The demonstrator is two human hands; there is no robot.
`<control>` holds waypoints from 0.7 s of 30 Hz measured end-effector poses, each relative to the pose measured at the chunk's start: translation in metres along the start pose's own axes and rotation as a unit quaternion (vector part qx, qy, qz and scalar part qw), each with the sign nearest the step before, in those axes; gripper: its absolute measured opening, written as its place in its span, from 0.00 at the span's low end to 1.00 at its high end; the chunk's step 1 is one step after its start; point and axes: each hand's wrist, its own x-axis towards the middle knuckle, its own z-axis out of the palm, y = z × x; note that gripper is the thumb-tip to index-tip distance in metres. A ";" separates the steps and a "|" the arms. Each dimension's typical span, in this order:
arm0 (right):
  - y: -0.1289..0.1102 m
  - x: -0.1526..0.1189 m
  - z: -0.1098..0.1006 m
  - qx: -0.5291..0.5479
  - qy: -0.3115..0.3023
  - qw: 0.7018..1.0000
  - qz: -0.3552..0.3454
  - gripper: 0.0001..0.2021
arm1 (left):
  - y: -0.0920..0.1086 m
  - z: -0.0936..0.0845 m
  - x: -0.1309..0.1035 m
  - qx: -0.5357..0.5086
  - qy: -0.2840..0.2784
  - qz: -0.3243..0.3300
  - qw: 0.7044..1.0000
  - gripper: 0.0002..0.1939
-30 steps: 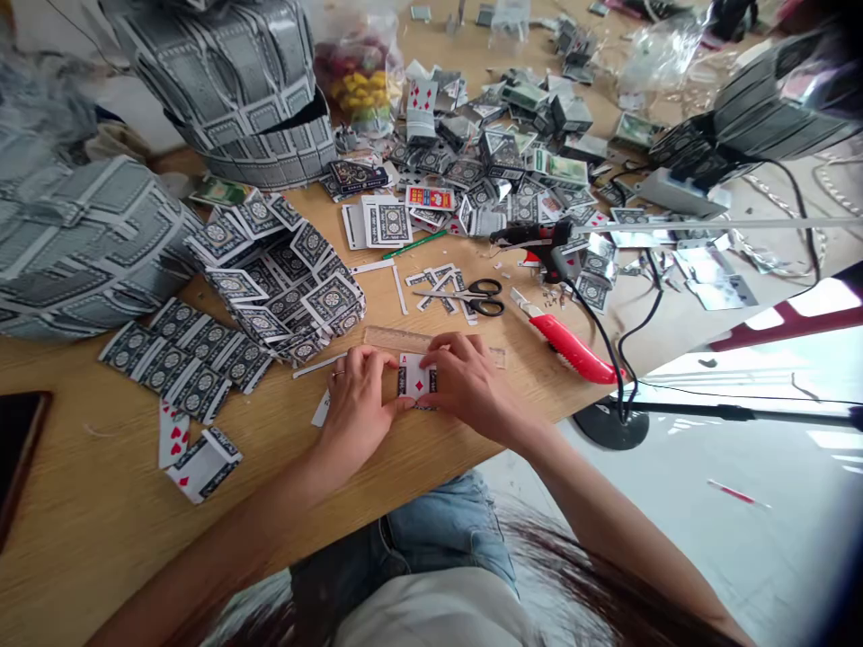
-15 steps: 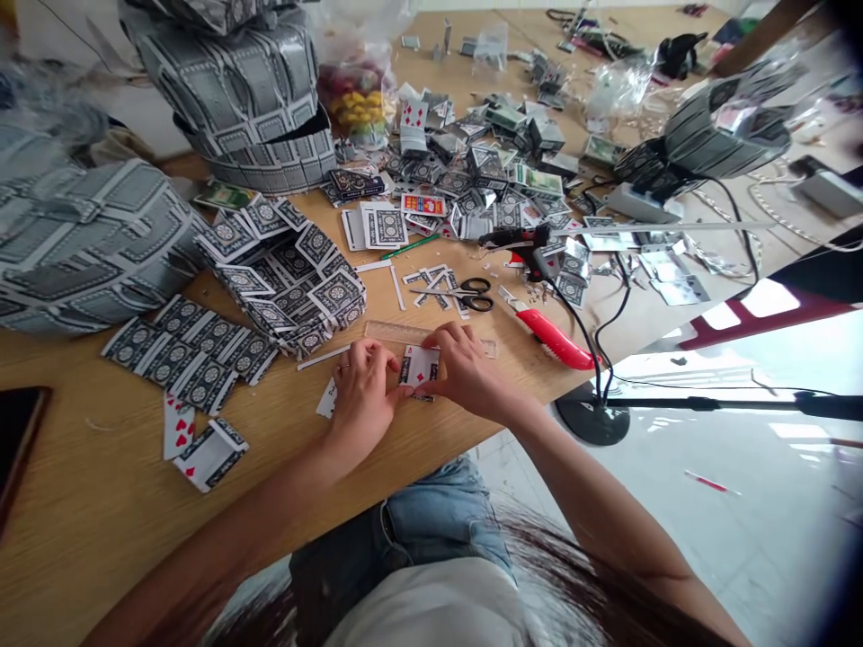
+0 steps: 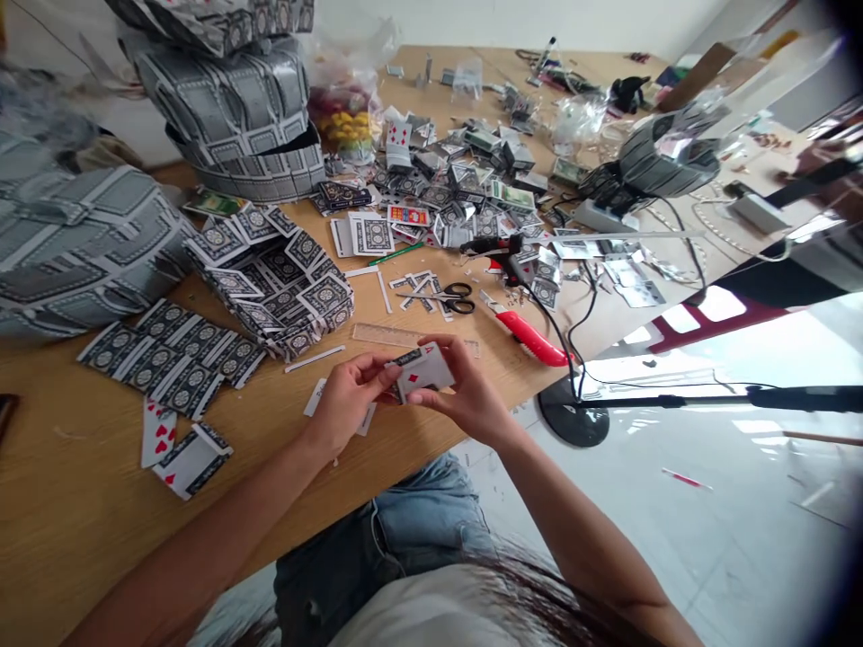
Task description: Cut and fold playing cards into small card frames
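Note:
Between my two hands is a folded playing card [image 3: 426, 370], white with a red diamond and dark patterned edges, held just above the wooden table. My left hand [image 3: 347, 395] pinches its left edge with thumb and fingers. Its right side is gripped by my right hand [image 3: 465, 386], thumb below and fingers behind. Cut white card pieces [image 3: 314, 397] lie under and beside my left hand. A clear ruler [image 3: 384, 335] rests flat just beyond the hands, with black scissors [image 3: 455, 298] behind it.
A woven card basket [image 3: 276, 283] and joined card panels [image 3: 175, 350] are at left, beside stacked grey bags [image 3: 226, 99]. A red-handled cutter [image 3: 529, 337], a glue gun [image 3: 495, 247] with cable and heaped cards [image 3: 465, 180] lie beyond and right.
Both hands have lifted the folded card off the table and tilted it. Card pieces formerly under the hands now show more. The whole view has shifted slightly.

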 end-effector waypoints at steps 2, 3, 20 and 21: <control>-0.004 -0.001 -0.009 0.046 -0.045 0.998 -0.026 0.32 | 0.006 -0.001 0.000 -0.040 -0.005 -0.029 0.999 0.25; -0.006 -0.001 -0.015 0.058 -0.064 0.995 -0.039 0.31 | 0.010 -0.002 0.000 -0.071 -0.010 -0.055 0.996 0.25; 0.031 -0.021 -0.023 -0.491 -0.023 0.802 -0.340 0.13 | 0.011 -0.006 -0.014 0.380 0.066 0.277 0.880 0.08; 0.035 -0.022 -0.023 -0.487 -0.013 0.806 -0.335 0.13 | 0.009 -0.004 -0.019 0.417 0.030 0.312 0.853 0.06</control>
